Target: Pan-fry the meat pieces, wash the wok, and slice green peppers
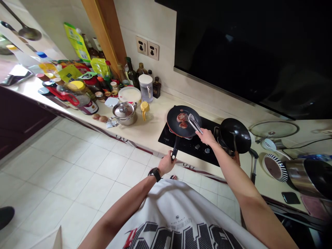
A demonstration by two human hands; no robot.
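My left hand (pixel 166 164) is wrapped round the black handle of a frying pan (pixel 171 121), which sits on the left burner of a black gas hob (pixel 165 137). Two pieces of browned meat (pixel 182 118) lie in the pan, with a small scrap above them. In my right hand (pixel 206 137) is a pair of metal tongs (pixel 194 123), reaching over the pan from the right. Their tips are close beside the meat; whether they grip it I cannot tell.
A black wok (pixel 235 135) stands on the right burner. Left of the hob are a lidded steel pot (pixel 125 114), a yellow-topped oil jug (pixel 145 111), a plastic pitcher (pixel 146 88) and several bottles. A glass lid (pixel 274 129), striped bowl (pixel 275 167) and phone (pixel 291 197) lie to the right.
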